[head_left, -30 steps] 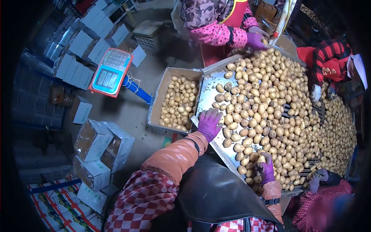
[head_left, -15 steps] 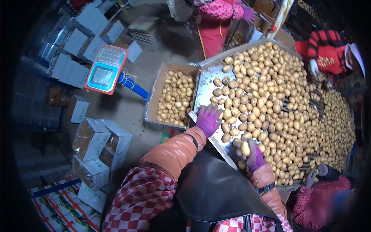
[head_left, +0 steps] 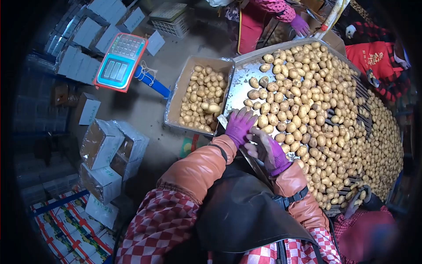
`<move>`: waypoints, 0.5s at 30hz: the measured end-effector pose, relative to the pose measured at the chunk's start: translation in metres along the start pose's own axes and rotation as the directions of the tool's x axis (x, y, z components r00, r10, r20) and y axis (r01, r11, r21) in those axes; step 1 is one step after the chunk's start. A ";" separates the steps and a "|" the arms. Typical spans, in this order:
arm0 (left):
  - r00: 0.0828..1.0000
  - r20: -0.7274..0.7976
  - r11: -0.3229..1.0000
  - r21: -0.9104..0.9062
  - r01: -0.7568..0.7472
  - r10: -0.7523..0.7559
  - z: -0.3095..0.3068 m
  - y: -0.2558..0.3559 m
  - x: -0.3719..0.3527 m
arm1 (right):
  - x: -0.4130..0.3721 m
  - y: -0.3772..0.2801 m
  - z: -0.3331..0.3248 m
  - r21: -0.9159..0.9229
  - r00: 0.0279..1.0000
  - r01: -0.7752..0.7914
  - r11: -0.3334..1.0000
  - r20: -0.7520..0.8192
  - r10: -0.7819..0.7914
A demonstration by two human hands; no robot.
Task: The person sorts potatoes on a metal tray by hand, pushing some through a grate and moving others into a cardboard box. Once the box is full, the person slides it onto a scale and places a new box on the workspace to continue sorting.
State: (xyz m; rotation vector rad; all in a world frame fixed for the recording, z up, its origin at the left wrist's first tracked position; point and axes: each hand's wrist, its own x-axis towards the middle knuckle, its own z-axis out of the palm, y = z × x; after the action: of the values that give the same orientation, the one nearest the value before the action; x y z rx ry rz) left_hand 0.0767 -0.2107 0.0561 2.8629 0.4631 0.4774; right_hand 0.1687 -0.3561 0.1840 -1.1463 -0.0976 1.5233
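My left hand [head_left: 239, 125], in a purple glove, lies palm down with its fingers spread on the near left corner of the flat grey metal desk [head_left: 239, 83]. It grips nothing, and its fingertips touch the nearest of the small tan potatoes [head_left: 316, 101]. The orange padded sleeve behind it bends at the elbow and runs back to my chest.

My right hand [head_left: 268, 149], also purple-gloved, sits just beside the left at the desk's near edge. Its fingers are loosely stretched towards the left hand. It is open, and I see no potato in it. The wrist is turned inward and the forearm comes up steeply from below.

The potatoes cover most of the desk, thinning to bare metal at its left edge. Against that edge stands a brown cardboard box lined with plastic film [head_left: 179, 94], filled with potatoes.

On the floor further left are a red and teal weighing scale [head_left: 118, 66] and white cardboard cartons [head_left: 105, 149]. At the desk's far edge a co-worker's pink sleeve [head_left: 274, 6] ends in a purple glove.
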 end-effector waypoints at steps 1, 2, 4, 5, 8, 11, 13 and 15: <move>0.999 -0.030 1.000 -0.011 0.020 -0.021 0.002 0.003 0.001 | -0.008 0.005 -0.005 0.041 1.000 0.000 0.999 -0.024 0.001; 0.999 -0.014 0.999 -0.036 0.039 -0.040 0.004 0.005 0.000 | -0.016 0.008 -0.009 0.083 0.999 0.004 0.997 -0.051 0.001; 0.998 0.015 0.994 -0.084 0.065 -0.064 -0.008 0.009 0.005 | -0.023 0.013 -0.022 0.131 0.994 0.045 0.990 -0.102 -0.032; 0.998 -0.005 0.994 -0.085 0.064 -0.064 -0.012 0.011 0.006 | -0.023 0.019 -0.031 0.137 0.990 0.075 0.988 -0.127 -0.058; 0.999 -0.014 0.989 -0.147 0.032 -0.035 -0.020 0.009 0.008 | -0.025 0.021 -0.031 0.102 0.965 0.102 0.989 -0.253 -0.073; 0.994 -0.113 0.983 -0.182 -0.012 -0.009 -0.015 0.007 0.007 | -0.021 0.019 -0.021 0.043 0.966 0.117 0.992 -0.236 -0.104; 0.990 -0.140 0.967 -0.253 -0.029 -0.007 -0.016 0.005 0.006 | -0.015 0.022 -0.012 0.028 0.975 0.112 0.993 -0.196 -0.104; 0.981 -0.194 0.935 -0.350 -0.064 -0.005 -0.024 -0.003 0.002 | -0.009 0.024 -0.002 0.017 0.985 0.052 0.999 -0.163 -0.049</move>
State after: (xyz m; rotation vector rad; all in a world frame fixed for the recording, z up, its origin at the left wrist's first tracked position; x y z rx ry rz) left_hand 0.0695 -0.2040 0.0783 2.4892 0.3243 0.7639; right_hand 0.1515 -0.3721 0.1742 -1.2376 0.0001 1.3781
